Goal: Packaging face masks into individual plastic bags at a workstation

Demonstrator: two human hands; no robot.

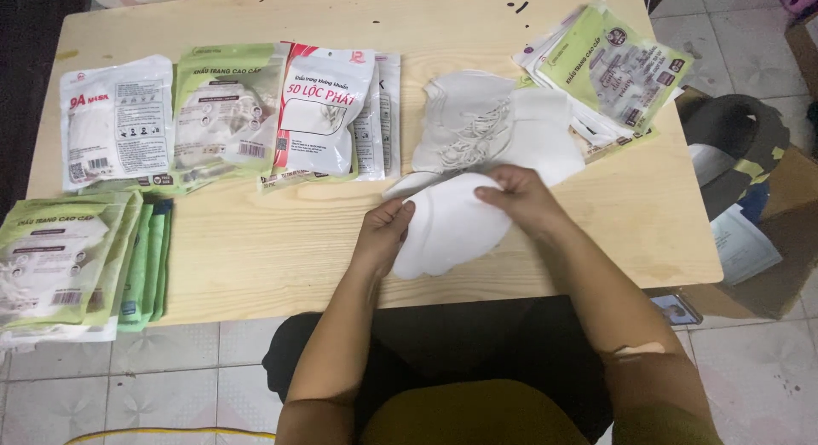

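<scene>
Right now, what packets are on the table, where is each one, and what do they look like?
White packet: far left, flat, red mark.
Green packet: beside it, flat, pale green with a clear window.
Red-and-white packet: middle of the row, atop other white ones.
Green stack: left near edge, pale green on darker green.
Green-and-white pile: far right corner, fanned out.

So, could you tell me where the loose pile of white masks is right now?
In the head view, the pile of white masks lies right of centre on the wooden table, just beyond both hands, beside the green packets.
</scene>
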